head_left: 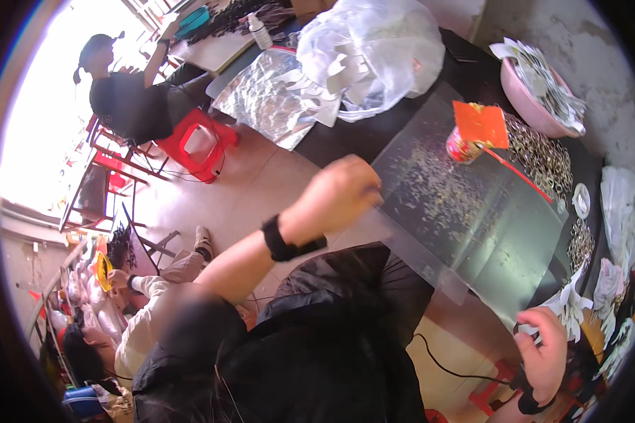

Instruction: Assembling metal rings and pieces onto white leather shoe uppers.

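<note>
My left hand (337, 196) is raised over the near left edge of the table, its fingers curled in and slightly blurred. A small dark spot shows at its fingertips; what it is, I cannot make out. At the table's near right corner, my right hand (547, 352) has thumb and forefinger bent toward each other around something small and dark, too little to name. White glove-like pieces (568, 307) lie just beyond it. Below my left hand, a clear sheet (466, 211) covers the dark table, strewn with many tiny pale bits.
On the table are a red can (464, 146) with an orange card, a heap of metal rings (543, 155), a pink basin (536, 95) of white pieces and a large clear bag (374, 56). One person (137, 99) sits far left, another (148, 317) near left.
</note>
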### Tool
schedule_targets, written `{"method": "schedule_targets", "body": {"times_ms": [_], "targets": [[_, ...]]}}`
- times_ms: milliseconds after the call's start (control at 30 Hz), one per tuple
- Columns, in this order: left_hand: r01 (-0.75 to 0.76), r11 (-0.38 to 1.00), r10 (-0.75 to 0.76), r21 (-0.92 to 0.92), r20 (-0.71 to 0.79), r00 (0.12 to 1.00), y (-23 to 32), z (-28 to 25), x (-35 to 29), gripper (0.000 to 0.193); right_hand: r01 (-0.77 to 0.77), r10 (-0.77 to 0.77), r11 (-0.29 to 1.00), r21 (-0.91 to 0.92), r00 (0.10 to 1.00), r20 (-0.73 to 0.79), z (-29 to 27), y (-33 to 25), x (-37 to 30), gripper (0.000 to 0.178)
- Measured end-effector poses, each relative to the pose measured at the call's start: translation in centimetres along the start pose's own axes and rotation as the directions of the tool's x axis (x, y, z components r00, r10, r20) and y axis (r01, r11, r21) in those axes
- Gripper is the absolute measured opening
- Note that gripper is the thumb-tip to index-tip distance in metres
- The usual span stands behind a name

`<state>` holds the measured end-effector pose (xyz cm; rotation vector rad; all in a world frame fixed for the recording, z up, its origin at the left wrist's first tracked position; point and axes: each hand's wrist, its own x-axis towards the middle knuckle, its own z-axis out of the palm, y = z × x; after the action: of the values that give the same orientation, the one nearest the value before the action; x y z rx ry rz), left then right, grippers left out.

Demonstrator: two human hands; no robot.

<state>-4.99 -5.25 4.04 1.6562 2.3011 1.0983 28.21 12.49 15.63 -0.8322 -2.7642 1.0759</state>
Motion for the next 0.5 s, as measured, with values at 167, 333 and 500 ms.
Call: {"method": "schedule_targets", "body": {"times_ms": [167, 333, 500], "targets": [[0.155, 0.953, -0.070, 0.259, -0.308, 0.949, -9.7, -3.9, 3.0, 0.030, 0.080, -0.086, 0.996, 0.045, 0.986, 0.140, 4.3, -7.4, 5.4, 0.024], [0.125, 0.896, -0.028, 0.425, -0.226, 0.974, -13.8, -3.5, 4.8, 0.031, 0.158, -0.171, 0.985, 0.069, 0.944, 0.281, 9.0, -12.1, 11.4, 0.020], [0.033, 0.943, 0.054, 0.332, -0.250, 0.967, -16.4, -5.2, 4.9, 0.014, 0.111, -0.159, 0.982, 0.151, 0.919, 0.360, 11.9, -13.8, 16.2, 0.019]]}}
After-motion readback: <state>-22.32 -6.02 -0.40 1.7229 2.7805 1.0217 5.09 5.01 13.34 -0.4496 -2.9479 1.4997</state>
